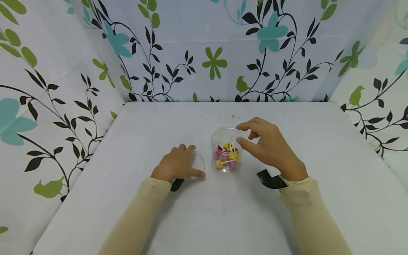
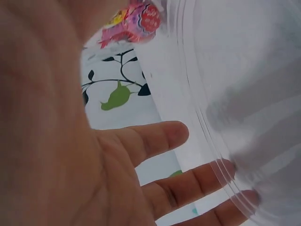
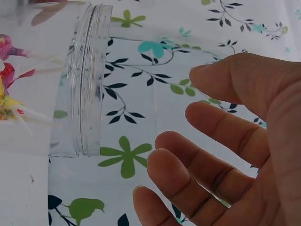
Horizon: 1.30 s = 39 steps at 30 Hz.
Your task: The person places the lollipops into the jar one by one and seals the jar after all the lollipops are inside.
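A clear plastic jar (image 1: pixel 215 140) stands upright and uncovered on the white table, with several wrapped lollipops (image 1: pixel 224 157) in pink, yellow and red at its bottom. My right hand (image 1: pixel 267 147) is at the jar's right side, thumb and forefinger spread near the rim. In the right wrist view its fingers hang loosely bent, apart from the threaded jar mouth (image 3: pixel 91 84). To the left of the jar, my left hand (image 1: pixel 175 164) spreads over a round clear lid (image 1: pixel 199 163). Its fairly straight fingertips meet the lid's ridged edge (image 2: pixel 202 117) in the left wrist view.
The table (image 1: pixel 111 212) is covered in white. A few tiny dark specks (image 1: pixel 232 116) lie behind the jar. White curtains with leaf, bird and flower prints (image 1: pixel 214 63) hang at the back and both sides.
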{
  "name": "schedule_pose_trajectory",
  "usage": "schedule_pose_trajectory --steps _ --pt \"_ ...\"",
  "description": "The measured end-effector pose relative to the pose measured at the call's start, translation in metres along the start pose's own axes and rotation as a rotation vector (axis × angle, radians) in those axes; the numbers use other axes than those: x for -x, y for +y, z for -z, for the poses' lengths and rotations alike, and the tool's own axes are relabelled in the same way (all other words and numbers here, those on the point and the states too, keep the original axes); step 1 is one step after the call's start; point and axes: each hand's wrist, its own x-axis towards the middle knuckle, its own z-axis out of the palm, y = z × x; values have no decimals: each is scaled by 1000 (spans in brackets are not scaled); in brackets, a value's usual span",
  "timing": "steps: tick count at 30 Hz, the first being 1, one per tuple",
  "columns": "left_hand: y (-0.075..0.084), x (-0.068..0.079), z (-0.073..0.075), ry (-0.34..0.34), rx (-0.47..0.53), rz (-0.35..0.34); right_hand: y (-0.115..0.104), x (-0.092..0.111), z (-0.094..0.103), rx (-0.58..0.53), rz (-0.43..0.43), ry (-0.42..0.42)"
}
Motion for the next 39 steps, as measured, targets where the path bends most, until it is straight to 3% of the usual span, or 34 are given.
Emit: schedule_pose_trajectory --steps 4,10,22,31,39 --pt "5 -1 -3 12 -65 -9 2 0 -1 -4 0 -9" --pt "3 -5 0 63 -75 -40 2 0 -3 -7 -12 -25" --pt "-2 -8 17 289 112 -140 0 0 -7 21 -48 -55" --pt "8 -6 32 466 239 -244 1 -1 -8 16 -38 -55" --pt "30 -9 40 593 328 -379 1 -1 -12 11 -12 -82"
